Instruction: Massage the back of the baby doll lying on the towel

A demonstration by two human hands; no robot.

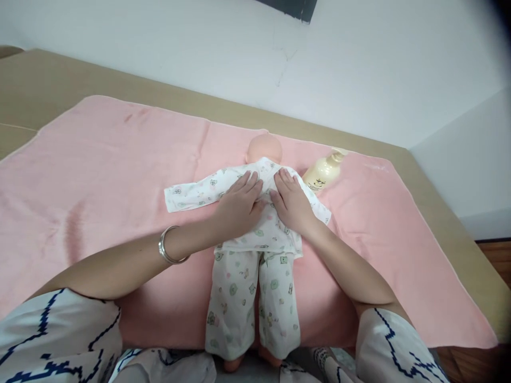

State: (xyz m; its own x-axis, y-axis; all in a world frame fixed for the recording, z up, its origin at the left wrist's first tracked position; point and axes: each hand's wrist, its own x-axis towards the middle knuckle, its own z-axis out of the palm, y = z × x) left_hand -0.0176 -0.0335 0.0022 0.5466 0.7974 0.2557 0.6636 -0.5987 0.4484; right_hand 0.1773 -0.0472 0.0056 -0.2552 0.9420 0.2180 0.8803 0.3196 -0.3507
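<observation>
A baby doll [265,148] lies on a pink blanket, its bald head away from me and its feet at the near edge. I cannot see its face. It wears a white printed long-sleeved top [275,234] and matching trousers [235,298]. My left hand [241,205] rests flat on the left side of the top's upper part, fingers stretched out. My right hand [291,199] lies flat on the right side, fingers pointing away from me. Neither hand grips anything. One sleeve [187,196] spreads out to the left.
A cream pump bottle [324,171] lies on its side, right of the doll's head. The pink blanket [99,197] covers much of the wooden table [159,93]. A white wall [199,48] rises behind the table.
</observation>
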